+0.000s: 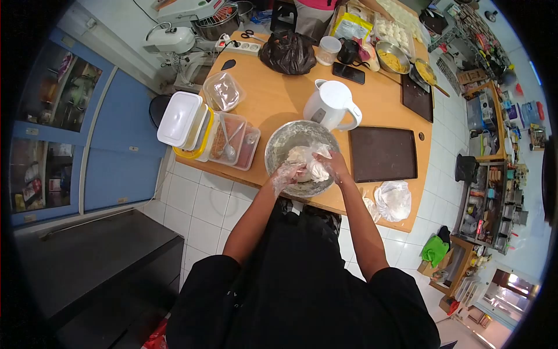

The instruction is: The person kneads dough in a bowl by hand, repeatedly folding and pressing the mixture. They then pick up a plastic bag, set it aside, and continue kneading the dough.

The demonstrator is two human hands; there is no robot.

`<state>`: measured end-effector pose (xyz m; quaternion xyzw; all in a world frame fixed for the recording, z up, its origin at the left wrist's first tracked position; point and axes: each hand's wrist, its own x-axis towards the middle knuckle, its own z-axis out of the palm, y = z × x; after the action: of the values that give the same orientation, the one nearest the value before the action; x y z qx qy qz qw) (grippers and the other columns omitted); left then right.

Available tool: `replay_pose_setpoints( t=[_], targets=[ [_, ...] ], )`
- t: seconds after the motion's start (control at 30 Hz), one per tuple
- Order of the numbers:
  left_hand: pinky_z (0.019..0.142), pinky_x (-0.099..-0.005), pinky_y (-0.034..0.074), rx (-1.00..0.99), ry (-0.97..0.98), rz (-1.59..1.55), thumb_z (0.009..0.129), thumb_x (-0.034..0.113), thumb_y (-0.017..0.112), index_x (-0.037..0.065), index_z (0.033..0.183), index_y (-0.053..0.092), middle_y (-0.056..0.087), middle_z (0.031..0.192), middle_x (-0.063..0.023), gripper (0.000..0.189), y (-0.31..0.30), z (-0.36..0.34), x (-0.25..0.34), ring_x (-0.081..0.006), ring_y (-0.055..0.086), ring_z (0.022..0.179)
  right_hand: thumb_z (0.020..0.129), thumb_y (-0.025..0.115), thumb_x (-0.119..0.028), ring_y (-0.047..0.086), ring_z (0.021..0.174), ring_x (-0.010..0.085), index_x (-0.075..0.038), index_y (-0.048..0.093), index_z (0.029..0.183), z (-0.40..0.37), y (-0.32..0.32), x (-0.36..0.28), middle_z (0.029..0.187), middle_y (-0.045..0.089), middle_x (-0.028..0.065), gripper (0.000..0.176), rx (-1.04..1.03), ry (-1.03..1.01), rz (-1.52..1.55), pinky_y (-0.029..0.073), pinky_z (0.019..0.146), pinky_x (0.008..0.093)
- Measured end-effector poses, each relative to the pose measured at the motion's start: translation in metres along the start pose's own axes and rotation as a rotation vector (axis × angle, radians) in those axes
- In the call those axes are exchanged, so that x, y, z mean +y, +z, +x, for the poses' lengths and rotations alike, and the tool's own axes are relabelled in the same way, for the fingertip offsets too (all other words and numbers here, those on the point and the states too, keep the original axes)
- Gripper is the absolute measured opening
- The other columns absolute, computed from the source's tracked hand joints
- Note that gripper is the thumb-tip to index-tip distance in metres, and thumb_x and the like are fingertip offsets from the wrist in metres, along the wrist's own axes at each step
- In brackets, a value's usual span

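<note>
A large metal mixing bowl (274,145), dusted with flour inside, stands at the table's front edge. Pale, floury dough (297,155) lies in it. My left hand (288,173), in a clear plastic glove, reaches over the bowl's near left side with its fingers curled against the dough. From the right, my right hand (331,165), also in thin plastic, grips a white floury lump of the dough (317,170) inside the bowl. Plastic and flour partly hide the fingertips of both hands. Just behind the bowl stands a white pitcher (334,102).
A dark baking tray (383,154) lies right of the bowl, with a crumpled plastic bag (393,200) nearer me. Stacked containers (182,119) and an open box with a spoon (229,136) stand left. Behind are a phone (349,73), a black bag (288,52) and another person (314,20).
</note>
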<state>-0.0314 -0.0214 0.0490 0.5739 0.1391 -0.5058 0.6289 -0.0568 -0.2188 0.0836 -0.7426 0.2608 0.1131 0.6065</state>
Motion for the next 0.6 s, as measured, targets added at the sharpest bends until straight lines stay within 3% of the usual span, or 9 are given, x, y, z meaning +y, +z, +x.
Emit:
replay_pose_setpoints(
  t=[0.17, 0.27, 0.37, 0.47, 0.57, 0.6],
  targets=[
    [0.072, -0.0341, 0.041, 0.018, 0.072, -0.106, 0.09, 0.028, 0.059, 0.011, 0.113, 0.061, 0.063, 0.105, 0.0011, 0.028, 0.009, 0.0, -0.01, -0.0142, 0.056, 0.092, 0.072, 0.077, -0.038, 0.066, 0.08, 0.0244, 0.012, 0.064, 0.1, 0.01, -0.006, 0.019, 0.09, 0.068, 0.0218, 0.058, 0.025, -0.011, -0.104, 0.05, 0.072, 0.035],
    [0.069, -0.034, 0.043, 0.163, 0.044, 0.006, 0.09, 0.026, 0.059, 0.01, 0.114, 0.06, 0.063, 0.105, -0.0005, 0.029, 0.011, 0.008, -0.011, -0.0146, 0.057, 0.094, 0.073, 0.076, -0.036, 0.066, 0.074, 0.0234, 0.008, 0.067, 0.092, 0.007, -0.002, 0.018, 0.082, 0.068, 0.0194, 0.049, 0.153, 0.0, -0.251, 0.05, 0.068, 0.0353],
    [0.054, -0.0299, 0.046, 0.175, 0.03, -0.121, 0.085, 0.024, 0.066, 0.01, 0.11, 0.061, 0.066, 0.1, -0.0028, 0.029, 0.012, 0.001, -0.011, -0.0156, 0.063, 0.083, 0.074, 0.075, -0.034, 0.066, 0.07, 0.0222, 0.007, 0.068, 0.09, -0.006, -0.002, 0.005, 0.079, 0.069, 0.0179, 0.044, 0.084, 0.007, -0.132, 0.049, 0.065, 0.0349],
    [0.055, -0.0279, 0.046, 0.151, 0.001, -0.156, 0.086, 0.025, 0.065, 0.01, 0.11, 0.062, 0.066, 0.102, -0.0029, 0.029, 0.013, 0.005, -0.016, -0.0152, 0.062, 0.085, 0.075, 0.074, -0.032, 0.066, 0.069, 0.0221, 0.007, 0.068, 0.09, -0.003, -0.003, 0.014, 0.08, 0.069, 0.0189, 0.042, 0.073, -0.019, -0.121, 0.049, 0.064, 0.0353],
    [0.067, -0.0326, 0.048, 0.12, 0.02, -0.061, 0.092, 0.03, 0.055, 0.011, 0.12, 0.055, 0.062, 0.11, -0.0031, 0.035, 0.021, -0.009, -0.008, -0.0139, 0.058, 0.093, 0.079, 0.074, -0.025, 0.059, 0.07, 0.0121, 0.013, 0.062, 0.102, -0.008, -0.011, 0.006, 0.086, 0.066, 0.0111, 0.046, -0.028, -0.025, -0.133, 0.048, 0.062, 0.028],
    [0.067, -0.0326, 0.049, 0.082, 0.034, -0.082, 0.092, 0.03, 0.055, 0.011, 0.121, 0.055, 0.062, 0.111, -0.0035, 0.035, 0.021, -0.01, -0.008, -0.0137, 0.058, 0.093, 0.079, 0.074, -0.025, 0.06, 0.072, 0.0128, 0.013, 0.061, 0.103, -0.01, -0.013, 0.001, 0.086, 0.067, 0.0121, 0.047, -0.006, -0.014, -0.16, 0.048, 0.063, 0.0281]
  ],
)
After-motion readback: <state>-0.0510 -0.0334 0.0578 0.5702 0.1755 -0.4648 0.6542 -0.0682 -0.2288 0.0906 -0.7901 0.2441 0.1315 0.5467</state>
